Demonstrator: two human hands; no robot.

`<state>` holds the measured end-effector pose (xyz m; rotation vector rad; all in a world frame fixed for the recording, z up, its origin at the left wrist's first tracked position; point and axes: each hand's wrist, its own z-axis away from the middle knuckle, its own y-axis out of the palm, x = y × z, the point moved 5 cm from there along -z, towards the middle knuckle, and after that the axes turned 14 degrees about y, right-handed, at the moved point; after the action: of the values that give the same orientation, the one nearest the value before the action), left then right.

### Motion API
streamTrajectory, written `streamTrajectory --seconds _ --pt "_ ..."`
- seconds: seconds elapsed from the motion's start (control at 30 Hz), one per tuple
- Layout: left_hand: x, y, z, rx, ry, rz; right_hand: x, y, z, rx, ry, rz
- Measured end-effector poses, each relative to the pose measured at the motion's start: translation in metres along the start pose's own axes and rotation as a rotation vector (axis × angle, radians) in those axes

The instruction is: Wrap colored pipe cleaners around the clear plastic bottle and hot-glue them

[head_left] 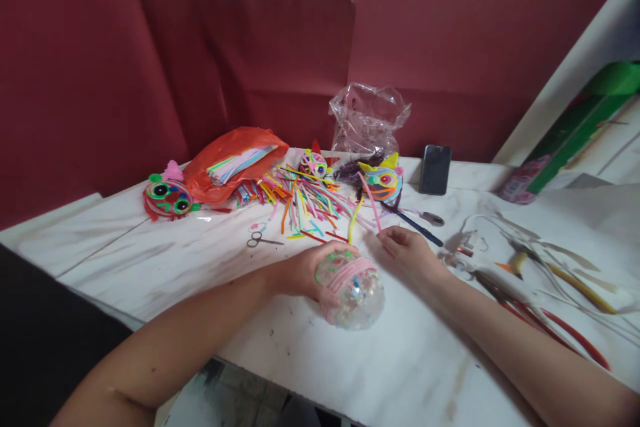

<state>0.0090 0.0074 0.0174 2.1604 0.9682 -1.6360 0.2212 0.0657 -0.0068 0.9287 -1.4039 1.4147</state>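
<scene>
My left hand [306, 273] is wrapped round a clear rounded plastic container [363, 303] with colourful bits on it and pink pipe cleaner wound about its middle. My right hand [404, 250] pinches the lower end of a pink pipe cleaner [371, 203], which stands up and leans left from the fingers. Just left of that hand lies a yellow pipe cleaner [355, 220]. Behind both hands a loose pile of many-coloured pipe cleaners [313, 203] spreads over the table. Small scissors [264, 241] lie beyond my left wrist.
Decorated faces [167, 197] sit at the back left and, with yellow ears [384, 180], the back middle. A red bag [233, 160] holds more pipe cleaners. A phone [435, 170] leans at the back. Pliers [520, 261], cables and a glue gun [505, 287] lie right.
</scene>
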Motion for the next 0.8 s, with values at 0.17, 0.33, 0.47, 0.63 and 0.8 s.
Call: streamTrajectory --seconds 0.17,0.33,0.47,0.63,0.8 --pt "0.001 -0.002 0.000 -0.022 -0.008 -0.021 -0.008 0.001 -0.004 0.008 0.024 -0.016" --pt "-0.001 -0.001 0.000 -0.021 -0.014 -0.021 -0.013 0.002 -0.005 0.024 0.019 -0.025" --pt "-0.004 0.000 -0.001 -0.036 -0.002 -0.002 -0.012 0.003 -0.004 0.026 0.023 -0.011" --pt "-0.007 0.000 -0.001 -0.053 -0.010 -0.006 -0.009 0.003 -0.002 0.016 0.012 0.005" --pt "-0.009 -0.001 -0.002 -0.064 0.000 -0.027 -0.010 0.003 -0.001 0.023 0.007 0.032"
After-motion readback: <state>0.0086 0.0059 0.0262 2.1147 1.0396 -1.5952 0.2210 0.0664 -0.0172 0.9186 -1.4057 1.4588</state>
